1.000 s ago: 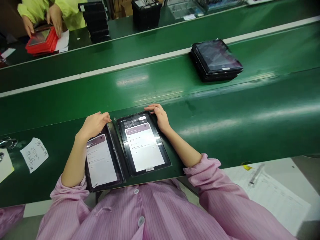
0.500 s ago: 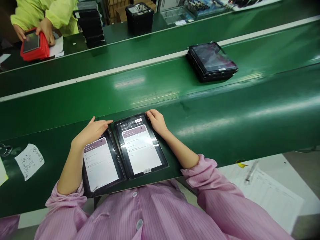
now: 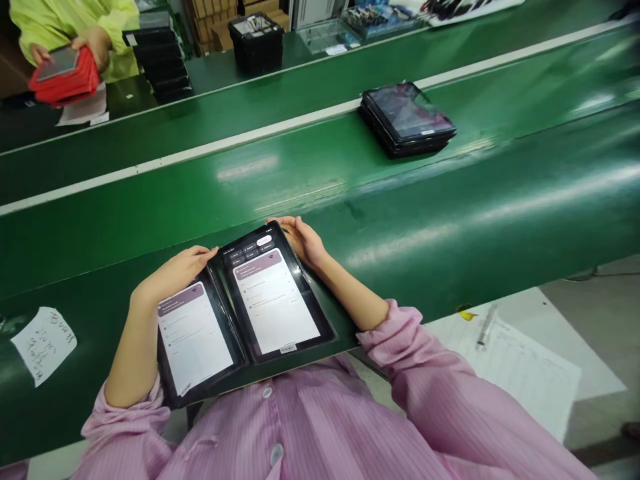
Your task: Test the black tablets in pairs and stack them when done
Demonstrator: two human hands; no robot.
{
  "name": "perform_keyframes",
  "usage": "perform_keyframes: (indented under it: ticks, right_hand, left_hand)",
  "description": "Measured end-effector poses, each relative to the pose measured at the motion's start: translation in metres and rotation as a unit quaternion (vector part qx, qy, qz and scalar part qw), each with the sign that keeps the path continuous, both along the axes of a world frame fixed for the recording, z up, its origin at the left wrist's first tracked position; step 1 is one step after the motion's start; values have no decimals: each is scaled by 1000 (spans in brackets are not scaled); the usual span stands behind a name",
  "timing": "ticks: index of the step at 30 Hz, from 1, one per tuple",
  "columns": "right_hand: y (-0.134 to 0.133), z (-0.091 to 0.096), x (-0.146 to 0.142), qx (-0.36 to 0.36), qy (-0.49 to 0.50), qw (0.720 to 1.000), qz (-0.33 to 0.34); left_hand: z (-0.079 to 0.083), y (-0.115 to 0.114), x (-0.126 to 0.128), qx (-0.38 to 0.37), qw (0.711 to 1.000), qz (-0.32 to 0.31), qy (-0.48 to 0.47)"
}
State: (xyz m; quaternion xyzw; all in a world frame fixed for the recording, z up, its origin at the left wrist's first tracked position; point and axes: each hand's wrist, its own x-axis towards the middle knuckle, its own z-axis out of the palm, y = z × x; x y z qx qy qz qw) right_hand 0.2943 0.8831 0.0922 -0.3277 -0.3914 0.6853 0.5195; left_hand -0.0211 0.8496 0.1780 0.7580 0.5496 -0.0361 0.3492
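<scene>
Two tablets with lit white screens lie side by side on the near green surface in front of me. My left hand point(image 3: 186, 268) lies across the top edge of the left tablet point(image 3: 197, 337), fingers stretched out together. Its fingertips reach the gap by the right tablet's top left corner. At the right tablet point(image 3: 275, 300), my right hand point(image 3: 303, 241) grips the top right corner, with fingers behind the edge. The top of this tablet is raised a little, while its lower edge stays near the surface's front edge.
A stack of dark tablets point(image 3: 407, 120) sits on the green conveyor point(image 3: 300, 163). A handwritten note point(image 3: 45, 343) lies at left, printed sheets point(image 3: 520, 363) at lower right. Across the line, a person in yellow sleeves holds red-cased tablets point(image 3: 67, 77) beside a black stack point(image 3: 160, 57) and black bin point(image 3: 256, 43).
My right hand has slid left along the right tablet's top edge and lifted that end slightly. My left fingers have drawn together. Across the line, the person has raised the red-cased tablets.
</scene>
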Motion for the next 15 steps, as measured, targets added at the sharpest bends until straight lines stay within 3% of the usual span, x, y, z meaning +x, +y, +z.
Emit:
perform_keyframes:
  ticks: [2, 4, 8, 11, 13, 15]
  right_hand:
    - [2, -4, 3, 20, -65, 997, -26]
    - [3, -6, 7, 84, -172, 980, -58]
    - [-1, -1, 14, 284, -369, 881, -87]
    - [-4, 3, 16, 346, -439, 828, -40]
    - [-5, 4, 17, 353, -456, 817, -24]
    - [-4, 5, 18, 346, -439, 829, -30]
  left_hand:
    - [0, 2, -10, -7, 1000, -4, 4]
    - [2, 4, -21, -7, 1000, -14, 21]
    - [3, 6, -35, -8, 998, -31, 53]
    - [4, 8, -36, -13, 996, -57, 61]
    - [5, 8, -36, -18, 996, -66, 60]
    - [7, 7, -38, -21, 997, -59, 50]
